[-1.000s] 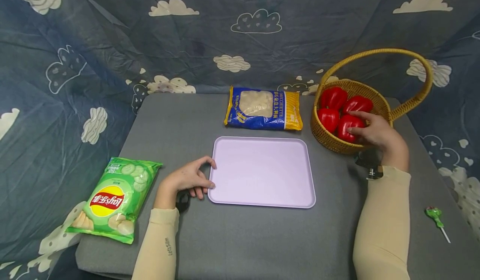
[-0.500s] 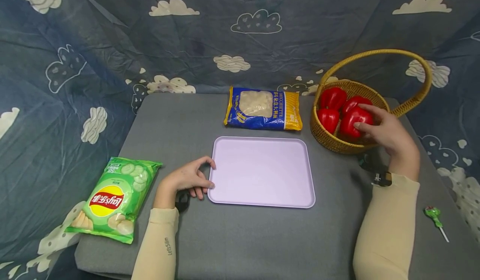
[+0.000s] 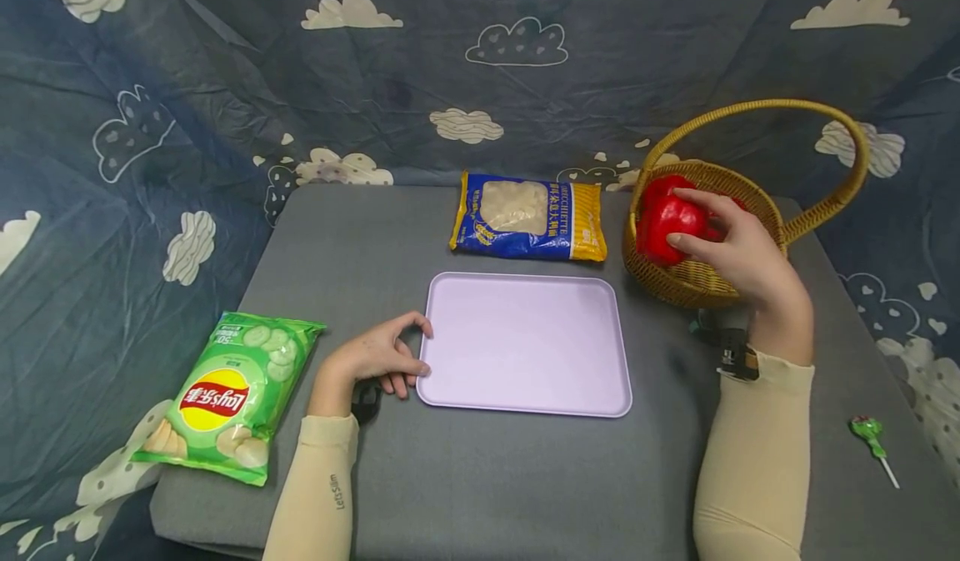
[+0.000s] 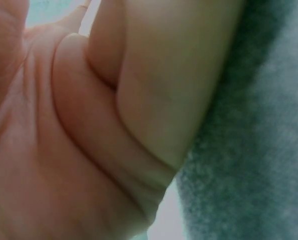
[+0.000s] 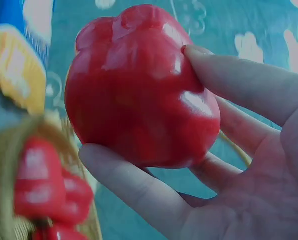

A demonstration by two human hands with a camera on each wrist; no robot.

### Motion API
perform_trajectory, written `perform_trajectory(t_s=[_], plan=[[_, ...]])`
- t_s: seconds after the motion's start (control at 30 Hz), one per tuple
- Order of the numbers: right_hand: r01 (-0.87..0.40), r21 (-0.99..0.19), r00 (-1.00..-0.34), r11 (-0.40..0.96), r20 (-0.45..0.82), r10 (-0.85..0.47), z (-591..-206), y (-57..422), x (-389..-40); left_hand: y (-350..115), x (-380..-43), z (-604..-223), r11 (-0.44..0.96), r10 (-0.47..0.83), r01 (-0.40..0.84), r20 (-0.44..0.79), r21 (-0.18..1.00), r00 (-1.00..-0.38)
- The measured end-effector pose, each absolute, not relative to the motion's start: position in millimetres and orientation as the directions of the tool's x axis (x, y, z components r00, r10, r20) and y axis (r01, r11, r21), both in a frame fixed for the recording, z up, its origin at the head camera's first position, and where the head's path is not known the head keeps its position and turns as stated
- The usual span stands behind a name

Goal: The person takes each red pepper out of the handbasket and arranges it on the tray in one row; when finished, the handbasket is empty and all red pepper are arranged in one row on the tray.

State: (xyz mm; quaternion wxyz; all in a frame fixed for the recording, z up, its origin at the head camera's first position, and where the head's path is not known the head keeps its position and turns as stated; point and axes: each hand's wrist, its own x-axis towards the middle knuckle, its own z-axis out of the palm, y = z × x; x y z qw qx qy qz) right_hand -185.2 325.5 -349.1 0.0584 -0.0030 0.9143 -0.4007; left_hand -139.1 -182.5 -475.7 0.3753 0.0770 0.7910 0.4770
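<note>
In the head view my right hand holds a shiny red bell pepper between thumb and fingers, above the wicker basket. The right wrist view shows this bell pepper lifted clear, with other red peppers lower down inside the basket. From above, the held pepper and my hand partly cover those others. My left hand holds the left edge of a pale purple tray, thumb and index finger on its rim. Only the left palm and curled fingers show in the left wrist view, blurred.
A blue and yellow pasta bag lies behind the tray. At the left is a green chips bag, and a green-wrapped lollipop lies far right. The basket's tall handle arches over it. A grey table carries everything.
My right hand has taken up the front pepper and carried it upward and left over the other peppers. The left hand and the tray stay in place.
</note>
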Motion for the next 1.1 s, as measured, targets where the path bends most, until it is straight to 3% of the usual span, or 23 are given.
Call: perform_trajectory(t_s=[0.4,1.1], plan=[[0.010,-0.798,-0.975,0.603,-0.141,-0.170,-358,245,-198,-181,-138,-472,0.523,0.487,-0.236,-0.514,0.819,-0.707],[-0.087,-0.870,-0.915,0.485,-0.123,-0.384,-404,148,-212,-180,-137,-474,0.543,0.474,-0.209,-0.502,0.813,-0.723]])
